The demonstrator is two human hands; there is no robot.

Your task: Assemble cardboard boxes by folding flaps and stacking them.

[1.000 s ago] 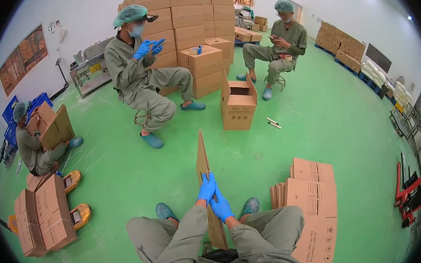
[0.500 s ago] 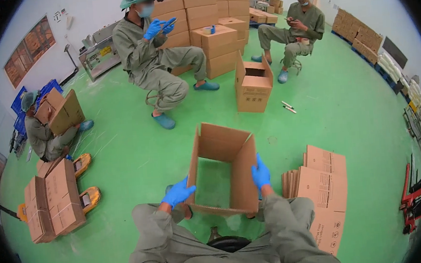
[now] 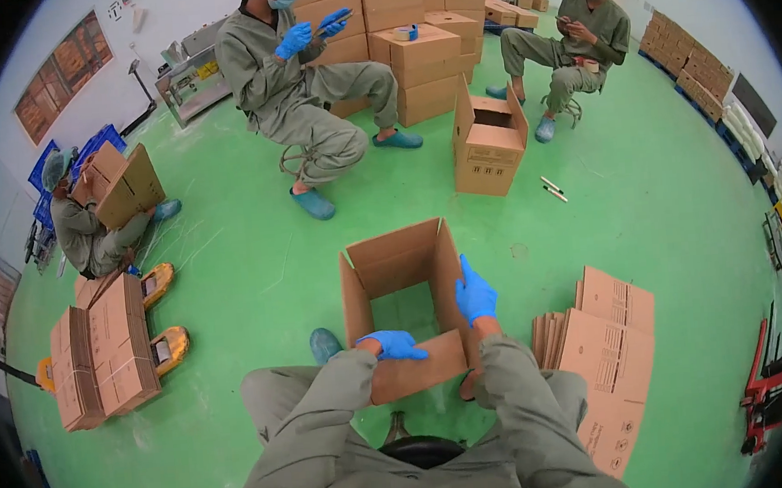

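Note:
An open cardboard box (image 3: 399, 254) stands upright on the floor in front of my knees; green floor shows through it. My left hand (image 3: 396, 344), in a blue glove, lies palm down on the near flap (image 3: 422, 369), its fingers stretched out flat. That flap tilts toward me. Gloved in blue too, my right hand (image 3: 474, 296) grips the upper edge of the box's right wall; some of its fingers are hidden. To my right lies a stack of flattened cartons (image 3: 602, 347).
Two white markers (image 3: 554, 189) lie on the floor near another open box (image 3: 490, 160). Folded cartons (image 3: 117, 345) rest on a yellow pallet jack (image 3: 171, 350) at left. Two people sit ahead holding small objects; a third (image 3: 90, 220) at left handles a carton. Stacked boxes (image 3: 424, 65) stand behind.
My left hand has moved from the box's left wall to the near flap, which now tilts toward me. The box has turned slightly; my right hand stays on the right wall, a little higher.

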